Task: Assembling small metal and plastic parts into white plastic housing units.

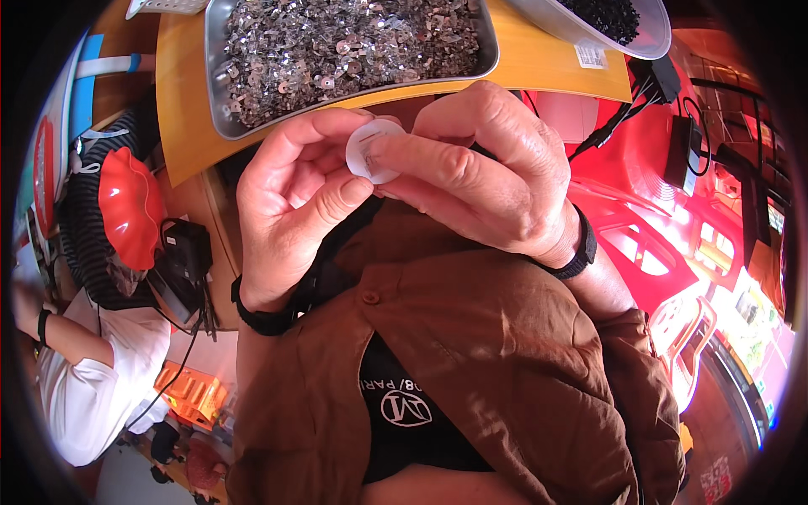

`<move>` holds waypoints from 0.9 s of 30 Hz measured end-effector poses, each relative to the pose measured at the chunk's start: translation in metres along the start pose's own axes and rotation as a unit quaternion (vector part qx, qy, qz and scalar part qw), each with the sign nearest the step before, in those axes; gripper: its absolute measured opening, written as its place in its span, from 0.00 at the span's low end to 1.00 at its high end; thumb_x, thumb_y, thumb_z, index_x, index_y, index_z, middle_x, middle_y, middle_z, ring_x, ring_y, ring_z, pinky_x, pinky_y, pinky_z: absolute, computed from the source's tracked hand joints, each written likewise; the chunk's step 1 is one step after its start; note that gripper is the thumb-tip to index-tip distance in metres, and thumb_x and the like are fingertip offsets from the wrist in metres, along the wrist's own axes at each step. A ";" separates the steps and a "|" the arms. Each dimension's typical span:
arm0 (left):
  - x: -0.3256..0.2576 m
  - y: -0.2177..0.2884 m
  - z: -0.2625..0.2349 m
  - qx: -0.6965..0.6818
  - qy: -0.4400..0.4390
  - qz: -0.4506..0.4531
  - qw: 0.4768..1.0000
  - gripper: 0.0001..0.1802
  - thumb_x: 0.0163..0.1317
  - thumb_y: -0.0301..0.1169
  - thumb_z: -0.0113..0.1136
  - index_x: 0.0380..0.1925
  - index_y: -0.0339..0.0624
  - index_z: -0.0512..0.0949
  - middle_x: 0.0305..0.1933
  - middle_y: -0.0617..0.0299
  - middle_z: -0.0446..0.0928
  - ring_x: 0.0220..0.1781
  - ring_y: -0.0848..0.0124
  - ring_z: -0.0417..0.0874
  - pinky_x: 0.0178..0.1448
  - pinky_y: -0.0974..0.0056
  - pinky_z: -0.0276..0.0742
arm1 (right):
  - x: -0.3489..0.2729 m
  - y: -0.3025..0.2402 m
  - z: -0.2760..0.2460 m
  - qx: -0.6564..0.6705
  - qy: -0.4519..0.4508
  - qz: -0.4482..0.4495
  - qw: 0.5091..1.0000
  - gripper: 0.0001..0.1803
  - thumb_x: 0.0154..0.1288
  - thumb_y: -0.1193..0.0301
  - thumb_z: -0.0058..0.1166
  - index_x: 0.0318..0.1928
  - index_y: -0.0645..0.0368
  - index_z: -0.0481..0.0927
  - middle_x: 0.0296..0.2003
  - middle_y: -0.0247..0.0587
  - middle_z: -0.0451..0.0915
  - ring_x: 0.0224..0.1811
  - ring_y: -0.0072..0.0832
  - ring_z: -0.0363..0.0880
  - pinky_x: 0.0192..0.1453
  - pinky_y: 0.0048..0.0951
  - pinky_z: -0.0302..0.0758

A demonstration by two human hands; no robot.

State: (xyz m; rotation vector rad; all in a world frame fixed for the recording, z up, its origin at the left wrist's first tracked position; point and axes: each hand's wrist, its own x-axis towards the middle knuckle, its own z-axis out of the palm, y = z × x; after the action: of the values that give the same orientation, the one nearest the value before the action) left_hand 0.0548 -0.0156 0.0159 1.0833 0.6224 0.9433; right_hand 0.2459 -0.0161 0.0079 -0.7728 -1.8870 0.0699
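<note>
Between my hands, in front of my chest, is a small white round disc [360,150] with faint dark marks on its face. My left hand [295,189] pinches its left edge, the thumb below and the fingers curled behind. The index finger of my right hand [497,177] presses across the disc's right part and covers it. My right thumb is mostly hidden beneath. Just beyond my hands stands a metal tray [215,76] heaped with small shiny metal pieces.
The tray rests on a yellow-brown table [181,126]. A whitish bowl [652,34] of small black pieces stands far right. Red plastic chairs [644,244] and black cables are to the right. At left are a red scalloped dish [130,206], a black adapter [187,248] and a person in white [109,387].
</note>
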 end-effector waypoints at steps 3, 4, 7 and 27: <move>0.000 0.001 0.001 0.029 0.001 0.010 1.000 0.20 0.58 0.20 0.60 0.50 0.29 0.69 0.51 0.50 0.74 0.52 0.68 0.76 0.58 0.64 0.73 | -0.001 -0.002 -0.003 0.000 -0.005 0.004 1.000 0.20 0.37 0.76 0.71 0.37 0.57 0.84 0.26 0.29 0.71 0.23 0.21 0.70 0.22 0.22 0.68; 0.000 0.001 0.002 0.025 0.001 0.010 1.000 0.19 0.58 0.20 0.60 0.50 0.29 0.69 0.51 0.50 0.74 0.52 0.67 0.77 0.58 0.64 0.73 | -0.001 -0.003 -0.005 -0.019 -0.021 0.001 1.000 0.18 0.40 0.74 0.68 0.37 0.55 0.82 0.28 0.30 0.72 0.25 0.23 0.73 0.24 0.22 0.71; -0.001 0.000 0.002 0.025 0.004 0.015 1.000 0.19 0.58 0.20 0.60 0.50 0.28 0.69 0.51 0.49 0.75 0.52 0.67 0.77 0.58 0.64 0.74 | -0.002 -0.004 -0.007 -0.035 -0.043 -0.003 0.998 0.16 0.42 0.71 0.65 0.36 0.55 0.81 0.30 0.31 0.74 0.26 0.25 0.75 0.25 0.23 0.74; -0.002 -0.006 0.006 0.030 0.061 0.032 0.997 0.20 0.59 0.20 0.59 0.52 0.28 0.69 0.49 0.51 0.76 0.48 0.68 0.79 0.47 0.66 0.79 | 0.005 -0.011 -0.020 0.092 -0.056 0.198 0.974 0.19 0.41 0.75 0.71 0.37 0.58 0.81 0.28 0.33 0.76 0.22 0.20 0.70 0.24 0.20 0.68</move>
State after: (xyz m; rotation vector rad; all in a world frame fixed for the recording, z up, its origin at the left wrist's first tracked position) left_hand 0.0607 -0.0208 0.0126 1.1101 0.7226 1.0585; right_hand 0.2564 -0.0278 0.0245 -1.0224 -1.7749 0.5396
